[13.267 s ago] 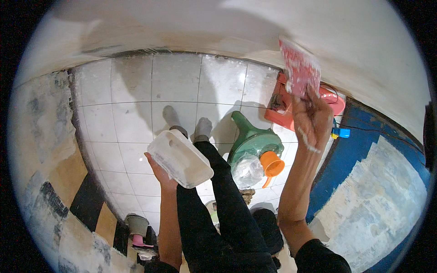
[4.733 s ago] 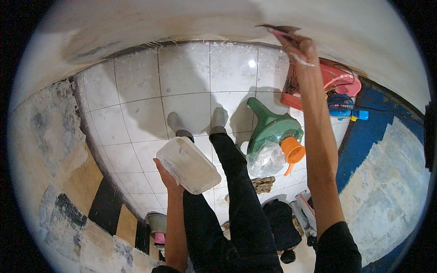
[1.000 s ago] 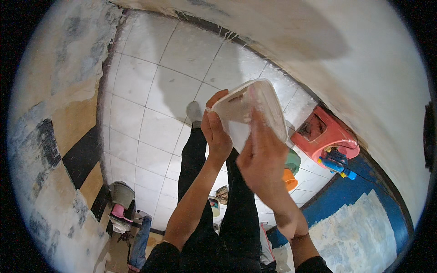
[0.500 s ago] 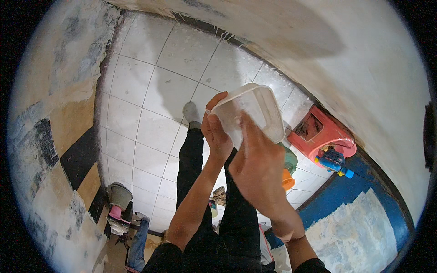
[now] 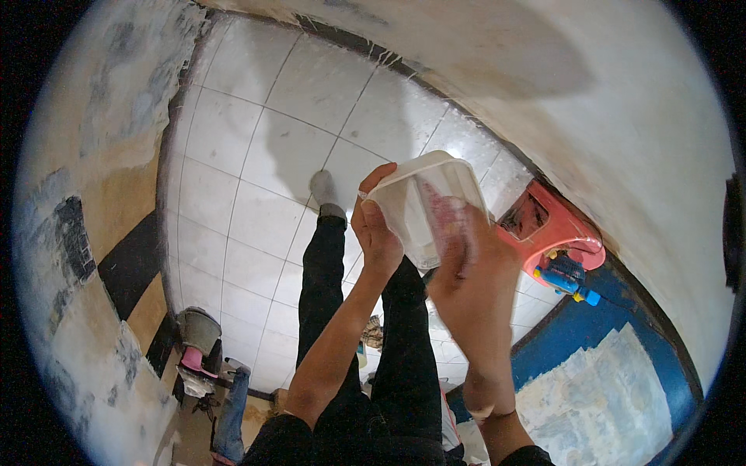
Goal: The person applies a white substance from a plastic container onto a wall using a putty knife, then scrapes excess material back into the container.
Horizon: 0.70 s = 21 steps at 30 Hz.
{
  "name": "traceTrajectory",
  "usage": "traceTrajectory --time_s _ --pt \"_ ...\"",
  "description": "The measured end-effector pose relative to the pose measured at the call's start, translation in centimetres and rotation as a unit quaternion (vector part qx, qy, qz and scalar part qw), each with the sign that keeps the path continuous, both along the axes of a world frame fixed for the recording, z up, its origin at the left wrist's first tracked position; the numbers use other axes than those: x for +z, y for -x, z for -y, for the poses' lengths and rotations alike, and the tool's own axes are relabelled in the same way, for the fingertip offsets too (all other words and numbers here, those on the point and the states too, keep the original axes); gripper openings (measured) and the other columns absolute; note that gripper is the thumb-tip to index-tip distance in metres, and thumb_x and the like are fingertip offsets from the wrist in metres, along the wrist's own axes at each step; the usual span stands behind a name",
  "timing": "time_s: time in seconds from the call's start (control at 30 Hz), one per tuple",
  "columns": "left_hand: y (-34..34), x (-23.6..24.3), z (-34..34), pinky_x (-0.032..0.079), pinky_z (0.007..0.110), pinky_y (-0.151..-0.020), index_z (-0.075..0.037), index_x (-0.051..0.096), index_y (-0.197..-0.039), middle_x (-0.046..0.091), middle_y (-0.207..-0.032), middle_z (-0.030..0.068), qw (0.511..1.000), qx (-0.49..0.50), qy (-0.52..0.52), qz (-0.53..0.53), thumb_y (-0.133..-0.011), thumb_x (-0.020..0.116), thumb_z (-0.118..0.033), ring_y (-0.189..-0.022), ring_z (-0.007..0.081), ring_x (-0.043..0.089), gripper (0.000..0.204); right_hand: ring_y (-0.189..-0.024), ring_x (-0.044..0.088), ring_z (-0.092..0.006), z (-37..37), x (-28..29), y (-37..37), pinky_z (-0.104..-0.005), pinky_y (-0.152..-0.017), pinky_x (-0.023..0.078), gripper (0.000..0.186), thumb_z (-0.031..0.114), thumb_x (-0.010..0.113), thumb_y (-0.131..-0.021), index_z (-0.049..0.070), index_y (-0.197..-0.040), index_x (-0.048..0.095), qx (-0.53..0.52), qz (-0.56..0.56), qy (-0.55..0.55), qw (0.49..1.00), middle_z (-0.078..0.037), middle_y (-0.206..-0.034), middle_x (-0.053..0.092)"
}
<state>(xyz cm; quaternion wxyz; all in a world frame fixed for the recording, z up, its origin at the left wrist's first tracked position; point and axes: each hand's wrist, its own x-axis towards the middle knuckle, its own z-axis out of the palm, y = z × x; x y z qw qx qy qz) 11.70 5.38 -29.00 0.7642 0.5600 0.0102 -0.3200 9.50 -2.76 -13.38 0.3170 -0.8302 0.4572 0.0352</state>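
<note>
My left hand [image 5: 376, 225] grips the left side of a white translucent plastic tub [image 5: 408, 190], tilted at the middle of the view, its inside smeared white. Inside the tub my right hand [image 5: 474, 276] holds a flat red-and-white piece [image 5: 444, 213], smeared with white and blurred by motion. The right hand's back faces up and hides part of the tub and most of its own fingertips. My legs in dark trousers are below both hands.
A plastered wall [image 5: 622, 93] runs along top and right, a patched checkered wall [image 5: 109, 233] along the left. On the tiled floor [image 5: 214, 132] are a pink plastic stool [image 5: 532, 248], a blue fan [image 5: 567, 279] and a bucket [image 5: 198, 330]. A blue surface with white patches [image 5: 590, 388] lies lower right.
Since half a second ago my right hand has moved right within the tub, showing more of the red piece. Earlier it held that piece up by the wall; now it is down in the tub.
</note>
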Motion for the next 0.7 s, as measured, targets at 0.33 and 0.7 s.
traceTrajectory --time_s 0.33,0.7 --pt "0.6 -0.3 0.0 0.044 0.028 -0.082 0.004 0.049 -0.118 0.057 -0.107 0.0098 1.0 -0.014 0.026 0.007 -0.09 0.036 -0.06 -0.096 0.0143 0.055 0.071 -0.059 0.058 -0.0383 0.9 -0.1 0.5 -0.0388 -0.053 0.043 0.017 0.005 0.051 -0.081 -0.006 -0.094 0.054 -0.019 0.02 0.021 0.999 -0.024 -0.066 0.056" --pt "0.4 0.0 -0.2 0.045 0.028 -0.082 0.003 0.049 -0.117 0.057 -0.105 0.0098 0.999 -0.034 -0.016 0.011 -0.093 0.032 -0.056 -0.094 0.0147 0.055 0.066 -0.063 0.058 -0.0411 0.4 -0.7 1.0 -0.0412 -0.055 0.044 0.014 0.007 0.05 -0.083 -0.002 -0.093 0.055 -0.028 0.008 0.007 1.0 -0.023 -0.069 0.057"
